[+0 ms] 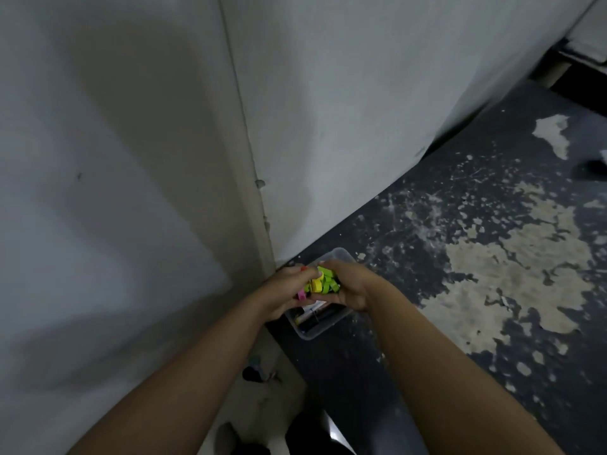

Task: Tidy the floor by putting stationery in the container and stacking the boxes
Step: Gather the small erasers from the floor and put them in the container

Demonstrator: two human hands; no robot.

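A bunch of small green, yellow and pink stationery pieces (pixel 323 284) is held between both hands directly above a clear plastic container (pixel 320 326) that sits on the floor against the wall. The right hand (pixel 348 287) curls its fingers round the green and yellow pieces from the right, and the left hand (pixel 285 292) grips the bunch from the left, with a pink piece showing below its fingers. Both forearms reach forward and converge over the container. The hands cover most of its inside; dark pen-like items and something white lie in the visible part. Around it spreads a dark floor (pixel 460 257) with pale worn patches, bounded by a grey wall (pixel 361 110).
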